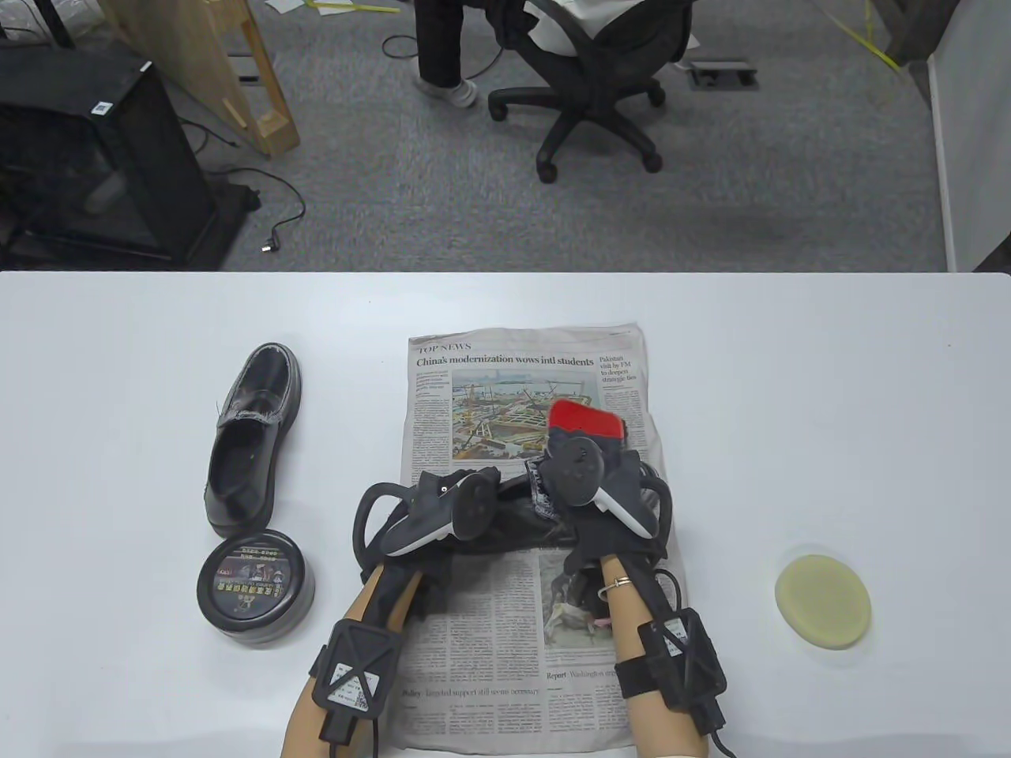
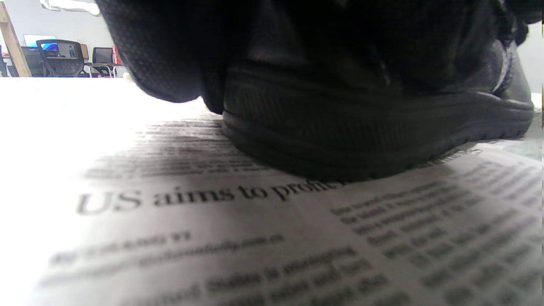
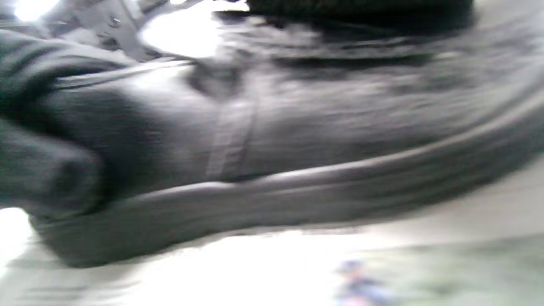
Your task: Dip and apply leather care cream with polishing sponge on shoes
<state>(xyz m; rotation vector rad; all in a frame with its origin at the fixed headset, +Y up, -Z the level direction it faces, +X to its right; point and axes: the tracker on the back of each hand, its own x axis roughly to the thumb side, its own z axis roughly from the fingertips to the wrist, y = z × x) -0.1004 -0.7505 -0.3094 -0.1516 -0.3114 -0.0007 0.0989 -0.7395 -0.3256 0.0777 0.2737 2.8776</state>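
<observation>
Black leather shoe [image 1: 517, 517] on newspaper [image 1: 490, 632]: stiff, slick; left hand [image 1: 430, 525] steadies its end, right hand [image 1: 600, 489] alongside. Finger state undeterminable.

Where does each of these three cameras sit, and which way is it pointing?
Table view: high up, looking down on the newspaper and floor beyond; both forearms, left hand and right hand show.
Left wrist view: low over the paper, facing the shoe sole; a gloved part hangs in.
Right wrist view: blurred, close against the shoe's side; a gloved part at left.
All share that shoe.
</observation>
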